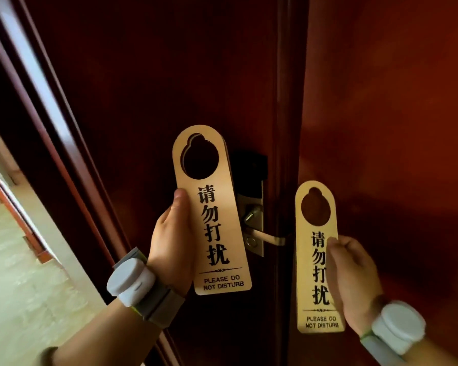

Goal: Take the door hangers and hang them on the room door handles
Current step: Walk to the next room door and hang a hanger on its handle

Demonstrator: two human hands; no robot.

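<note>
— Hangers are being held up in front of a dark red door (148, 75), one in each hand?

— Yes. A stack of gold door hangers (212, 207) is being gripped by the left hand (172, 241); a second edge is showing behind the front card at the top, so more than one card is being held there. The thumb is being pressed on the front face near the left edge, and the other fingers are being hidden behind the cards. So the left grip is being closed on the stack.

— And the other one?

— A single gold hanger (317, 257) is being pinched along its right edge by the right hand (354, 278), the thumb being laid over the printed characters. It is being held upright, lower than the stack and to the right of it, against the door frame (381, 128).

— Where is the handle being seen?

— Between the two hangers. A brass lever handle (269, 237) is being shown on its lock plate (255, 220), with a black card reader (251, 167) above it. The plate is being partly covered by the stack's right edge. Neither hanger is being touched to the lever.

— What is being printed on them?

— Black Chinese characters, and "PLEASE DO NOT DISTURB" beneath. A keyhole-shaped opening is being shown at the top of each.

— Anything else?

— Grey bands with white round devices are being worn on the left wrist (135, 283) and the right wrist (397, 326). A pale floor (24, 273) is being seen at the left, past the door's edge.
</note>
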